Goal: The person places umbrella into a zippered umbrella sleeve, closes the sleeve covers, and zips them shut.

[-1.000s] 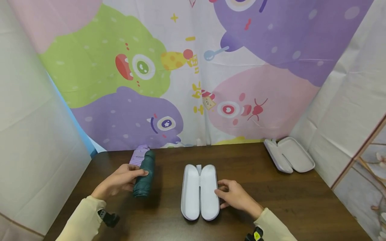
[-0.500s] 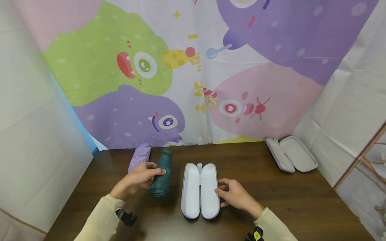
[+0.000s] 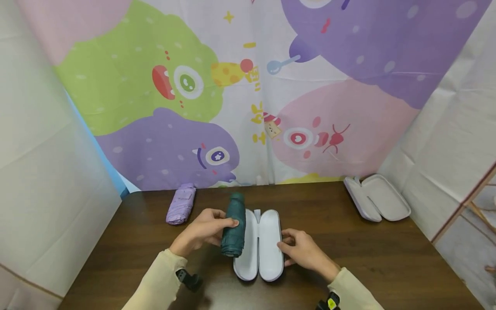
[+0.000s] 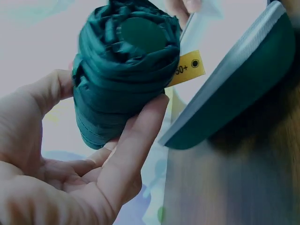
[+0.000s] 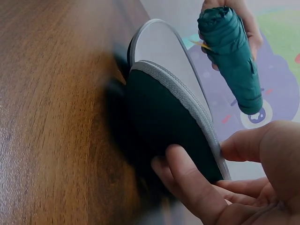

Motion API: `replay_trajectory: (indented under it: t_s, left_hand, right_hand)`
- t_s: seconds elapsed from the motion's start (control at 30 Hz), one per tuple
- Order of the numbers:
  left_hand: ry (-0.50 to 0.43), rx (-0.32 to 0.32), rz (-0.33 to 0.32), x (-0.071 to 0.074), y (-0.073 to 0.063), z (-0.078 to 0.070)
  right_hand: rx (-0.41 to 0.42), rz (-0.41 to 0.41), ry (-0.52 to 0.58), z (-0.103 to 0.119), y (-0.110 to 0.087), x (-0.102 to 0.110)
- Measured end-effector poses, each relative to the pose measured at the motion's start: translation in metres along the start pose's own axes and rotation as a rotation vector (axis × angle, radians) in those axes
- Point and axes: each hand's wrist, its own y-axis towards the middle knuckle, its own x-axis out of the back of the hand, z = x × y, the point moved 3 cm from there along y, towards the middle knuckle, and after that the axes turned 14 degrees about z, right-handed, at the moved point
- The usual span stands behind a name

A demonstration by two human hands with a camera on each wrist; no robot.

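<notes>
My left hand (image 3: 207, 228) grips a rolled dark green folding umbrella (image 3: 234, 228) between thumb and fingers, above the left half of an open zip case. A yellow tag (image 4: 190, 69) hangs off the umbrella in the left wrist view. The case (image 3: 271, 249) lies spread on the table, white inside; the right wrist view shows its green outer shell (image 5: 164, 126) and grey zip edge. With the thumb on its rim and fingers against the outside, my right hand (image 3: 304, 249) holds the case's right half.
A purple folded umbrella (image 3: 181, 204) lies at the back left of the brown wooden table (image 3: 329, 284). Another open case (image 3: 381, 198), pale inside, sits at the back right corner. Behind the table hangs a cartoon-printed cloth (image 3: 248, 94).
My left hand has carried the green umbrella rightward, from beside the purple umbrella to over the case's left half. The right hand and the case have stayed in place.
</notes>
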Motion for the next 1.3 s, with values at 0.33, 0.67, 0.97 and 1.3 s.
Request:
replay_trajectory:
  t_s: [0.33, 0.67, 0.97, 1.3]
  left_hand:
    - [0.075, 0.032, -0.036, -0.018, 0.008, 0.001]
    - [0.073, 0.027, -0.035, -0.032, 0.011, 0.006]
    - [0.237, 0.023, -0.066, -0.036, 0.015, 0.007]
    - [0.412, 0.054, -0.152, -0.034, 0.017, 0.016]
  right_hand:
    - [0.004, -0.004, 0.003, -0.002, 0.001, 0.000]
    - [-0.011, 0.001, -0.033, 0.002, 0.001, 0.001]
    - [-0.030, -0.015, -0.058, 0.005, 0.001, 0.002]
    - [-0.034, -0.030, -0.098, 0.007, 0.001, 0.001]
